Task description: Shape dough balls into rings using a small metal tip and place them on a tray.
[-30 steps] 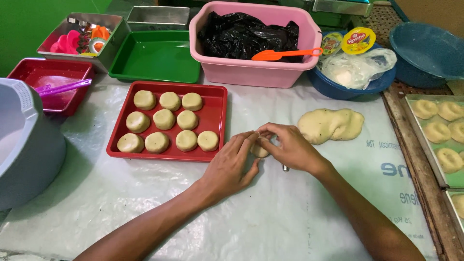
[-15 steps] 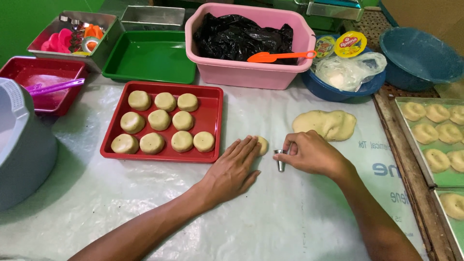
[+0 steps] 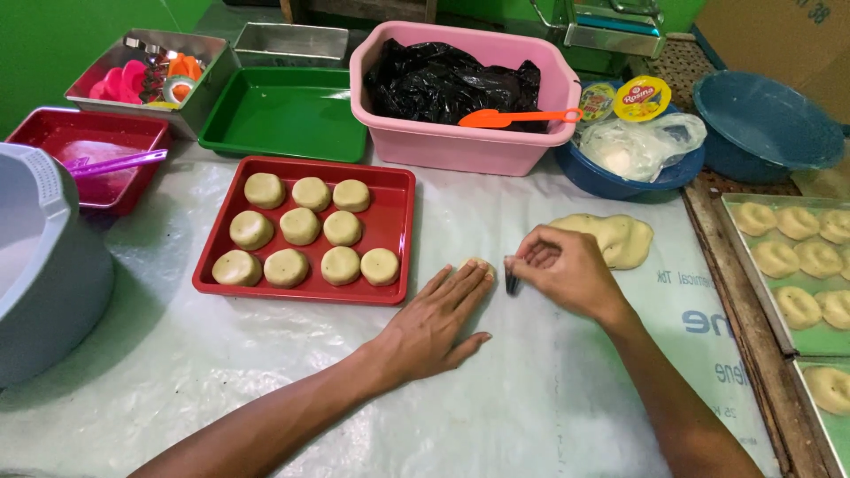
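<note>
While I watch the head view, my left hand (image 3: 434,323) lies flat and released, fingertips on a small dough piece (image 3: 479,265) on the worktop (image 3: 531,398). Just right of it, my right hand (image 3: 562,274) pinches a small dark tool (image 3: 511,281), upright on the worktop.

The table (image 3: 266,389) is wearing a clear plastic sheet (image 3: 549,416). The left hand (image 3: 434,323) is lying flat on it, fingertips covering a small dough piece (image 3: 481,265). Just beyond that hand a red tray (image 3: 398,239) is sitting; farther off, a green tray (image 3: 283,115) and a pink tub (image 3: 460,146). Beyond the right hand (image 3: 567,274), a dough lump (image 3: 615,237) is resting; outward of it, a baking tray (image 3: 753,274) is lying.
</note>
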